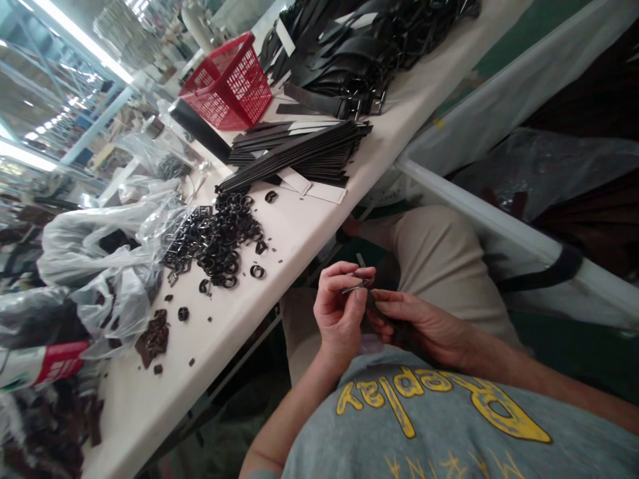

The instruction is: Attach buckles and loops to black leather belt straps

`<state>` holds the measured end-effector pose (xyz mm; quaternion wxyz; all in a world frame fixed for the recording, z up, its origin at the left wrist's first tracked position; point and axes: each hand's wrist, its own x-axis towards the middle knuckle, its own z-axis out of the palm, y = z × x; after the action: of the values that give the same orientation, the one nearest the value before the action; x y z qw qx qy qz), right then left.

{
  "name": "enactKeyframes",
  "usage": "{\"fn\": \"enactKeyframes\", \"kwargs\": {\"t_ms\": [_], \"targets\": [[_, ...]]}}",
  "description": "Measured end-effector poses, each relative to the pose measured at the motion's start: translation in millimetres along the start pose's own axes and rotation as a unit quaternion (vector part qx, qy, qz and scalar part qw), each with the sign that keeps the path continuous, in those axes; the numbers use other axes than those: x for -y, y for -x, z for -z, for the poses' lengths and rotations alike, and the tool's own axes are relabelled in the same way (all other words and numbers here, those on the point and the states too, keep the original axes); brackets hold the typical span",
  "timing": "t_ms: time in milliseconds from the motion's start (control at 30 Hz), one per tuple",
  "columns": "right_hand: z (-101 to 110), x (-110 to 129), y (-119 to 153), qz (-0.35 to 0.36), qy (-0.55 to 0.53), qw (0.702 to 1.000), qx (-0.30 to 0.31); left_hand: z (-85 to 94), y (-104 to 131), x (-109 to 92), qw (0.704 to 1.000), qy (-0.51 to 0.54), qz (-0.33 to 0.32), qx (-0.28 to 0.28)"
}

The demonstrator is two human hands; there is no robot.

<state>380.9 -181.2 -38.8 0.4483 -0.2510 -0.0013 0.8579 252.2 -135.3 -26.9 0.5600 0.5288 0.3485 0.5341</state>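
Note:
My left hand (pixel 340 309) is closed, with thumb and fingers pinching a small metal buckle (pixel 355 286) whose thin frame shows between the fingertips. Against it, my right hand (pixel 417 319) is wrapped round a dark belt strap (pixel 399 330), which runs back under the palm toward my shirt. Both hands meet above my lap, off the table's edge. Fingers hide how buckle and strap join.
On the white table (pixel 289 233) lie a heap of black strap loops and buckles (pixel 224 243), stacked dark straps (pixel 304 153), a red basket (pixel 232 86), finished-looking belts (pixel 349 60) and plastic bags (pixel 110 259). A white rail (pixel 489 219) stands to my right.

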Motion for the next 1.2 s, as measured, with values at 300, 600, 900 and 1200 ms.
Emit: {"fn": "enactKeyframes", "kwargs": {"t_ms": [300, 600, 900, 1200], "targets": [[-3, -1, 0, 0.007, 0.008, 1.0, -0.009, -3.1, 7, 2, 1.0, -0.003, -0.019, -0.012], [-7, 18, 7, 0.176, 0.286, 0.936, -0.107, 2.4, 20, 14, 1.0, -0.012, 0.01, 0.01], [1, 24, 19, 0.302, 0.636, 0.682, -0.198, 6.5, 16, 15, 0.959, 0.046, 0.279, 0.021], [6, 23, 19, 0.274, 0.659, 0.676, -0.181, 8.3, 9, 5, 0.952, 0.017, 0.306, 0.005]]}}
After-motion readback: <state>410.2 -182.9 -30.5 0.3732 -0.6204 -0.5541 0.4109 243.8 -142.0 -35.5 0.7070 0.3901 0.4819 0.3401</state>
